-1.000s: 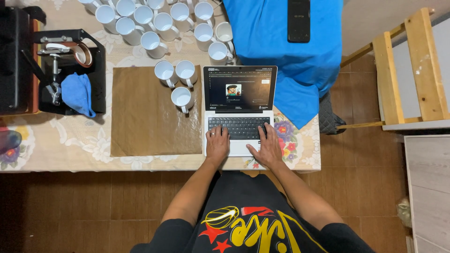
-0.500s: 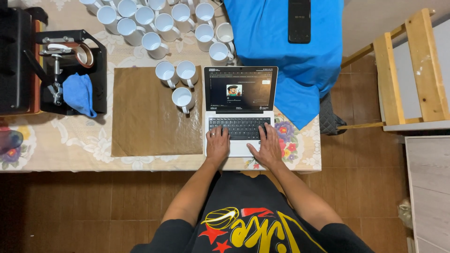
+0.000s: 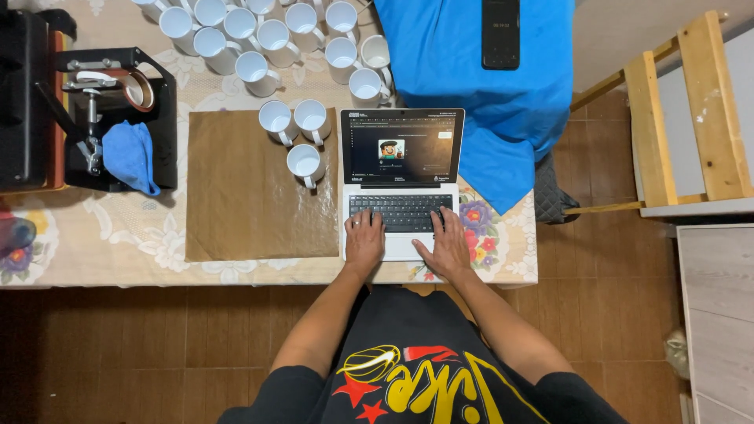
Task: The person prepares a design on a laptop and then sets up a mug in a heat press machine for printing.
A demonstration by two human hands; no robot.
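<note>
Laptop (image 3: 401, 184) keyboard under both hands, fingers seemingly touching keys.

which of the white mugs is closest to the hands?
The lone mug just left of the laptop, below the pair of mugs. It stands nearest the left hand; all other mugs sit farther up the table.

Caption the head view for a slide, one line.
Both hands, left hand and right hand, rest on an open silver laptop beside white ceramic mugs.
</note>
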